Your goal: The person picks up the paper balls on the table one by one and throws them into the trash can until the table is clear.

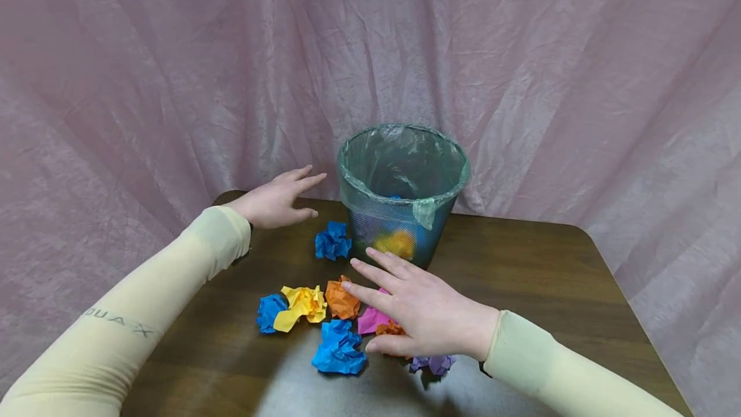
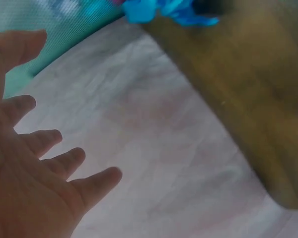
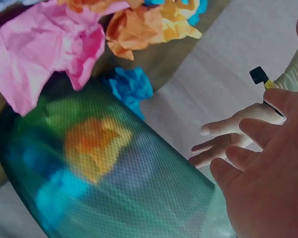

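Observation:
My left hand [image 1: 276,201] is held with fingers spread to the left of a mesh waste bin [image 1: 382,227], holding nothing. Nearest to it, a blue crumpled paper ball [image 1: 332,240] lies against the foot of the bin. Fingers outstretched, my right hand [image 1: 425,311] hovers over the paper balls in front of the bin and partly hides a pink one [image 1: 373,320] and an orange-red one [image 1: 390,328]. Around it lie an orange ball [image 1: 343,299], a larger blue ball [image 1: 338,347] and a purple ball [image 1: 433,363]. Through the mesh, a yellow-orange ball [image 3: 97,146] shows inside the bin.
A yellow ball [image 1: 303,305] and another blue ball [image 1: 271,313] lie side by side at the left of the group. A green plastic liner [image 1: 425,208] folds over the bin's rim. Behind the wooden table [image 1: 532,275] hangs a pink curtain [image 1: 289,69].

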Demonstrator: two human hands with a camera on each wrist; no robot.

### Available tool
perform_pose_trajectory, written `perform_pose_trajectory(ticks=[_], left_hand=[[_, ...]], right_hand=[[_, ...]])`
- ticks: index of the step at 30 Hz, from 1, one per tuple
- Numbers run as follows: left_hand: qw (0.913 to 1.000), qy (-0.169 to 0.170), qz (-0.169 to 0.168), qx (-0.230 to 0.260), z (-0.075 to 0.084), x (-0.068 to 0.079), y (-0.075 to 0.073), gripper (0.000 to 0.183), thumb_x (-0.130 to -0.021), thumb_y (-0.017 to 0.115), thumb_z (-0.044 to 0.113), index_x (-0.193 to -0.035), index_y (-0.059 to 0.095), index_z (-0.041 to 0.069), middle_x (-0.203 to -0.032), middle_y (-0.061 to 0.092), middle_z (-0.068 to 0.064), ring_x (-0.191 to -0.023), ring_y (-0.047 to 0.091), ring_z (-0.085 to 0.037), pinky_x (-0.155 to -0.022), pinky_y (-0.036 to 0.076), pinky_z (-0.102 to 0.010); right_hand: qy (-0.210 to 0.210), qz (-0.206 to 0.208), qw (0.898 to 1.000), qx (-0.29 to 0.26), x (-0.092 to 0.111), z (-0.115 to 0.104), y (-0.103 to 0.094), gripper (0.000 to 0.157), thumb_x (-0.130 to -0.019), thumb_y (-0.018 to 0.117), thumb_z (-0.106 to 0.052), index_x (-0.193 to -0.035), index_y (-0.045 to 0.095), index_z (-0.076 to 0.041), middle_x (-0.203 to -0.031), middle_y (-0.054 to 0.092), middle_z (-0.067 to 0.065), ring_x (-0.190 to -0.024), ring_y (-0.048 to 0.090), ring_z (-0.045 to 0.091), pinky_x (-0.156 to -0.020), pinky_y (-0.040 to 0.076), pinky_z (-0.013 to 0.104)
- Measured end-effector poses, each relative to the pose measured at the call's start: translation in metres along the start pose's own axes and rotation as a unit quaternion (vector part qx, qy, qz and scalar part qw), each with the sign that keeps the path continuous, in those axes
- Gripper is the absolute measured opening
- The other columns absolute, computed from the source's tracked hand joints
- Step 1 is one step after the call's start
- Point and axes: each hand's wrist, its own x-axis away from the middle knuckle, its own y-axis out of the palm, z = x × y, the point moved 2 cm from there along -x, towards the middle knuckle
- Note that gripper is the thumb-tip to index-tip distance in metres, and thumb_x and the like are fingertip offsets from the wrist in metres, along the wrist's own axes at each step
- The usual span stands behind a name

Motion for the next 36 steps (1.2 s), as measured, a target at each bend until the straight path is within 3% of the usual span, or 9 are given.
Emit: perform_pose_trajectory(ticks=[8, 14, 19, 28, 36], left_hand=[[0.9984, -0.013, -0.044, 0.033, -0.001, -0.014, 0.053, 0.087, -0.095, 0.074, 0.037, -0.165, 0.024, 0.021, -0.17, 0.009, -0.018, -0.153, 0.017, -0.043, -0.117, 0.028, -0.06], [0.9958, -0.031, -0.078, 0.037, 0.001, -0.03, 0.082, 0.092, -0.093, 0.077, 0.03, -0.165, 0.022, 0.021, -0.17, 0.006, -0.019, -0.152, 0.018, -0.044, -0.115, 0.033, -0.059], [0.9941, -0.037, -0.099, 0.02, 0.004, -0.036, 0.098, 0.09, -0.093, 0.076, 0.031, -0.165, 0.023, 0.019, -0.169, 0.007, -0.022, -0.151, 0.02, -0.046, -0.113, 0.036, -0.058], [0.9934, -0.05, -0.103, -0.007, 0.005, -0.038, 0.122, 0.081, -0.096, 0.072, 0.041, -0.163, 0.032, 0.02, -0.167, 0.015, -0.025, -0.147, 0.028, -0.049, -0.112, 0.035, -0.062], [0.9912, -0.053, -0.119, -0.024, 0.0, -0.035, 0.135, 0.074, -0.096, 0.07, 0.045, -0.159, 0.04, 0.019, -0.166, 0.017, -0.026, -0.144, 0.031, -0.054, -0.111, 0.035, -0.065]], right_hand=[[0.011, -0.02, 0.999, -0.023, -0.004, 0.002, 0.031, 0.083, -0.096, 0.046, -0.074, -0.163, 0.032, -0.027, -0.171, 0.012, -0.001, -0.157, 0.007, 0.028, -0.122, 0.019, 0.047], [0.016, -0.017, 0.999, -0.029, -0.006, 0.002, 0.046, 0.083, -0.095, 0.05, -0.072, -0.162, 0.032, -0.027, -0.171, 0.015, 0.0, -0.156, 0.01, 0.03, -0.122, 0.021, 0.048], [0.02, -0.022, 0.999, -0.034, -0.007, 0.002, 0.054, 0.084, -0.095, 0.051, -0.072, -0.163, 0.03, -0.028, -0.17, 0.018, 0.002, -0.156, 0.012, 0.031, -0.122, 0.021, 0.048], [0.03, -0.042, 0.998, -0.047, -0.006, 0.003, 0.063, 0.083, -0.095, 0.047, -0.074, -0.163, 0.031, -0.029, -0.171, 0.015, 0.0, -0.157, 0.009, 0.029, -0.122, 0.021, 0.049], [0.029, -0.039, 0.998, -0.043, -0.005, 0.002, 0.066, 0.083, -0.095, 0.049, -0.074, -0.162, 0.034, -0.027, -0.171, 0.015, 0.0, -0.157, 0.009, 0.029, -0.121, 0.023, 0.051]])
